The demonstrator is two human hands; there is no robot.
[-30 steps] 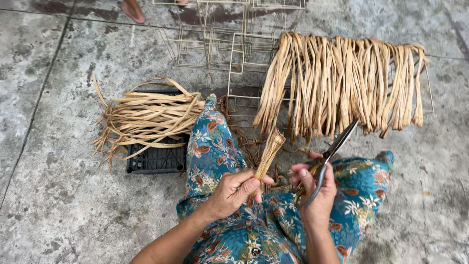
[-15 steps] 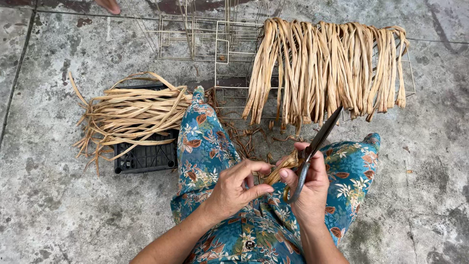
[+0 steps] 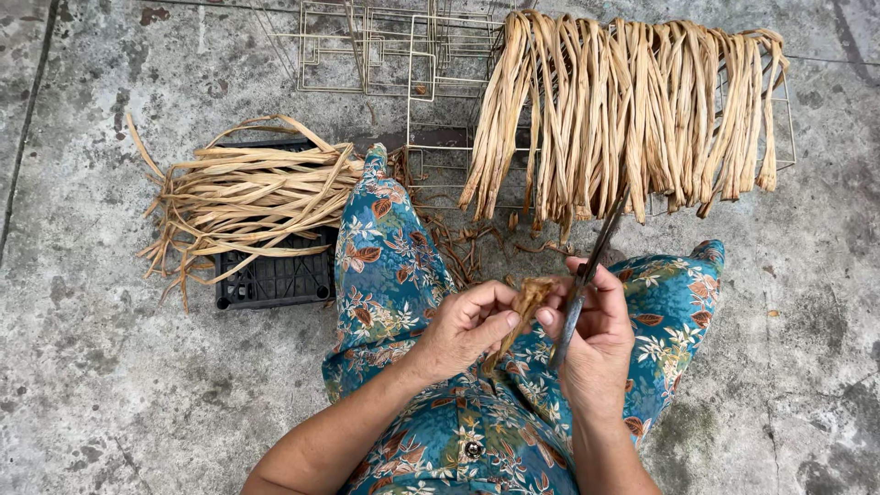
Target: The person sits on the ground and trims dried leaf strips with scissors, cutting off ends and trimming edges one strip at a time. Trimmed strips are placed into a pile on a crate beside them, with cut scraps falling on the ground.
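My left hand point(image 3: 466, 328) pinches a short, brown dried fibre strip point(image 3: 524, 302) over my lap, which is covered in blue floral cloth point(image 3: 385, 275). My right hand point(image 3: 598, 341) grips a pair of dark scissors point(image 3: 591, 266), blades pointing up and away, and its fingertips also touch the strip's top end. The two hands are close together, almost meeting at the strip.
A wide row of tan dried strips point(image 3: 632, 110) hangs over a wire rack point(image 3: 431, 82) ahead. A loose bundle of similar strips point(image 3: 247, 197) lies on a black plastic crate point(image 3: 275, 275) at the left. Small trimmed scraps point(image 3: 463, 243) lie between my knees on the concrete floor point(image 3: 110, 385).
The strip stood upright in my left hand a second ago; now it is lowered and tilted toward my right hand, which has closed in on it with the scissors.
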